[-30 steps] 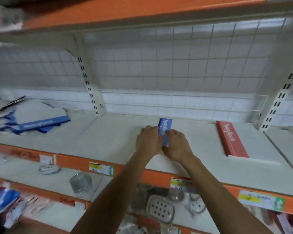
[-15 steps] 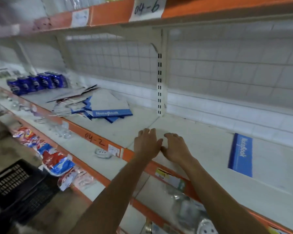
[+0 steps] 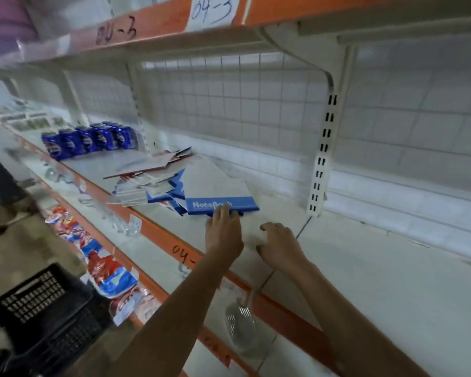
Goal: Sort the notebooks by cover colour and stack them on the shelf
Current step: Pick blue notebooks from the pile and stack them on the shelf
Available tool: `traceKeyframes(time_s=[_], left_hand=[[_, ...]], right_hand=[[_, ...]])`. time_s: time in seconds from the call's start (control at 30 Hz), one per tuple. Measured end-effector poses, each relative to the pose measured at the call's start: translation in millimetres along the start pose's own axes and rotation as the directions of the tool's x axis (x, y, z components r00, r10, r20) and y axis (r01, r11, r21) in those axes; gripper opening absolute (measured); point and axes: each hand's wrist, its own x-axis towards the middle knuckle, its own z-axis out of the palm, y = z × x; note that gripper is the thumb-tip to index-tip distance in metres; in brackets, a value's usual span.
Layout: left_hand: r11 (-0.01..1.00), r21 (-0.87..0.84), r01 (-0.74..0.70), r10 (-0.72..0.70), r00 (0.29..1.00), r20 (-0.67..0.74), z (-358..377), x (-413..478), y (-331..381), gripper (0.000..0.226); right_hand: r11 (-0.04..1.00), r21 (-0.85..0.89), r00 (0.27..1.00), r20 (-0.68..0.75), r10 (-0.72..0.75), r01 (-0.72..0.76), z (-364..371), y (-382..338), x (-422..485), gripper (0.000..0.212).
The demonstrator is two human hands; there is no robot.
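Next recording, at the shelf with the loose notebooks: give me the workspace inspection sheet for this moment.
Surface: white shelf with an orange front edge.
Job's things: notebook pile lies fanned out and unsorted; a blue notebook is on top, its "Notebook" strip facing the front.
Clutter: blue cans further left on the same shelf.
Hands: left hand has its fingers on the blue notebook's front edge; right hand is beside it over the shelf, loosely curled and holding nothing.
Cables: nothing seen.
Surroundings: wire grid behind the shelf; snack packets on a lower shelf; black crate on the floor.
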Motion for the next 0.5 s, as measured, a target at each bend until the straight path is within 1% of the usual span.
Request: traceKeyframes(time_s=[0.1,0.17,0.23,0.3,0.4,0.5], left_hand=[[0.989,0.118,-0.092,0.09,0.996,0.017,7,33,-32,0.063],[0.975,0.172,-0.142,0.133,0.989,0.059,14,54,-53,0.067],[0.969,0.193,-0.156,0.14,0.986,0.093,20,63,-65,0.07],[0.958,0.198,-0.208,0.195,0.977,0.083,23,75,-77,0.067],[0.919,0.231,-0.319,0.313,0.948,0.064,18,82,-85,0.053],[0.864,0.203,-0.46,0.43,0.885,0.178,2,89,-85,0.048]], right_hand=[[1.0,0.017,0.999,-0.021,0.026,-0.025,12,-21,28,0.054],[0.998,0.037,0.997,-0.052,0.052,-0.05,19,-35,45,0.042],[0.996,0.051,0.993,-0.093,0.073,-0.068,20,-43,55,0.028],[0.99,0.096,0.981,-0.153,0.118,-0.104,22,-52,65,0.03],[0.982,0.139,0.961,-0.231,0.154,-0.125,22,-60,73,0.035],[0.968,0.208,0.946,-0.262,0.192,-0.138,16,-61,79,0.04]])
